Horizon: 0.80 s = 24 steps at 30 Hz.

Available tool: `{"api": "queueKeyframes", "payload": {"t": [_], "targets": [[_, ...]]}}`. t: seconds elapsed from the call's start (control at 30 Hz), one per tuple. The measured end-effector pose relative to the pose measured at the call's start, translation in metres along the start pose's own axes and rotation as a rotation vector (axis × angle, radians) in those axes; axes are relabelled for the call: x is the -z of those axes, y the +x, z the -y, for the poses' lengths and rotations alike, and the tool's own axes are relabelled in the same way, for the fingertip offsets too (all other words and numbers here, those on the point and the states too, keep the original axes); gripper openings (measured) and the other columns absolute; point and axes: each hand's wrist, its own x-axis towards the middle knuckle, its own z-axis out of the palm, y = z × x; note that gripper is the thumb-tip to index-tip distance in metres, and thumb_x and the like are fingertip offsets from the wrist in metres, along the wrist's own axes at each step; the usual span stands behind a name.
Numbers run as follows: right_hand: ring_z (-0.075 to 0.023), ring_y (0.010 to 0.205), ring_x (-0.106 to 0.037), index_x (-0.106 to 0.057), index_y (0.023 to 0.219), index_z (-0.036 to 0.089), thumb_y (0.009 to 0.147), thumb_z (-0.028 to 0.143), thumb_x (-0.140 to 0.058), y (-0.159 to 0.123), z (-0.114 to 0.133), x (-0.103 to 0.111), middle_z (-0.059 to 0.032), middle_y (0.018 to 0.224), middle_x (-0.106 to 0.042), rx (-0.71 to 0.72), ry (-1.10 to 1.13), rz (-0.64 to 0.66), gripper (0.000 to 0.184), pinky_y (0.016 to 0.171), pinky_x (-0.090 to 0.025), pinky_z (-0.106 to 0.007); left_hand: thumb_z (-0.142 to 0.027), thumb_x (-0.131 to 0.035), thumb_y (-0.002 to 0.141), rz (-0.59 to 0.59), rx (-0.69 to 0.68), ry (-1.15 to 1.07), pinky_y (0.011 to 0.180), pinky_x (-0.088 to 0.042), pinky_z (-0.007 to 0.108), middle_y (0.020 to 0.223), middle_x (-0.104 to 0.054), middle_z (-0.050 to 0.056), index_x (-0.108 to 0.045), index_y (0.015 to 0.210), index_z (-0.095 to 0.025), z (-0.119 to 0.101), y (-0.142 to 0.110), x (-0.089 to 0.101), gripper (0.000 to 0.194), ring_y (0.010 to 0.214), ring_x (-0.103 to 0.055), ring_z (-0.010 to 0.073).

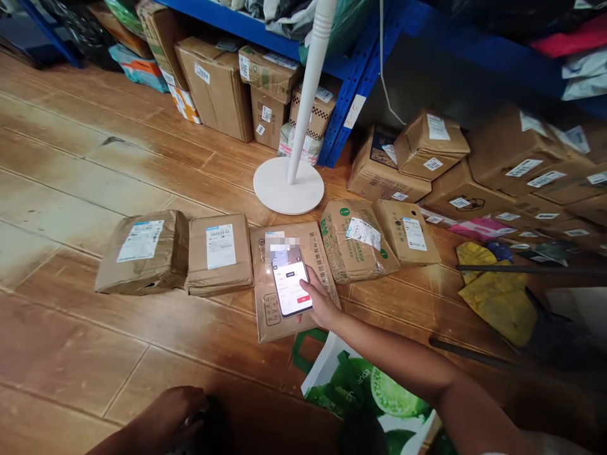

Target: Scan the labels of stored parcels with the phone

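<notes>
My right hand (pixel 315 298) is closed around a smartphone (pixel 291 287) with a lit screen, the thumb over the glass. The phone is above a flat brown parcel (pixel 270 322), hiding part of it. To the left lie a boxy parcel (pixel 220 253) and a crumpled carton (pixel 147 253). On the right are a taped carton with green print (pixel 351 253) and a smaller box (pixel 403 234). All of these bear shipping labels. Low in view, my left hand (pixel 173 407) is in shadow with its fingers curled; what they hold, if anything, is hidden.
A white pole stands on a round base (pixel 289 186) behind the parcels. Blue shelving (pixel 344 120) holds cartons (pixel 218 88), with more boxes (pixel 512 164) stacked at right. A green-patterned shopping bag (pixel 374 392) lies under my right forearm. Yellow wrapping (pixel 497 291) sits at right.
</notes>
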Motion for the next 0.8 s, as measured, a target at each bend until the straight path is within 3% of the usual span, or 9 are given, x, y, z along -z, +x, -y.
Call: {"api": "queueKeyframes", "payload": {"t": [0.3,0.6,0.8], "targets": [[-0.0228,0.078,-0.071,-0.038,0.132,0.029,0.087,0.052,-0.060,0.0046,-0.0041,-0.0072,-0.0097,0.120,-0.062,-0.017,-0.026,0.034,0.055,0.034,-0.051,-0.023,-0.037,-0.034,0.096,-0.027,-0.044,-0.017,0.072,-0.039,0.034,0.091,-0.067,0.005,-0.062,0.090,-0.023,0.0044,0.0005,0.0054,0.031,0.084,-0.063,0.0226],[-0.0210,0.076,-0.070,-0.034,0.136,0.030,0.091,0.051,-0.055,0.0037,-0.0030,-0.0055,-0.0083,0.116,-0.063,-0.004,-0.036,0.052,0.054,0.036,-0.052,-0.023,-0.025,-0.038,0.092,-0.009,-0.025,0.010,0.074,-0.041,0.034,0.094,-0.068,0.005,-0.064,0.092,-0.022,0.0034,0.0003,0.0069,0.026,0.089,-0.064,0.0235],[-0.0201,0.074,-0.068,-0.037,0.134,0.030,0.089,0.052,-0.057,0.0022,-0.0019,-0.0038,-0.0072,0.113,-0.062,-0.020,-0.056,0.045,0.054,0.037,-0.052,-0.024,-0.026,-0.037,0.092,-0.011,-0.024,-0.004,0.076,-0.044,0.036,0.094,-0.067,0.006,-0.065,0.094,-0.022,0.0008,0.0025,0.0122,0.028,0.089,-0.064,0.0249]]}}
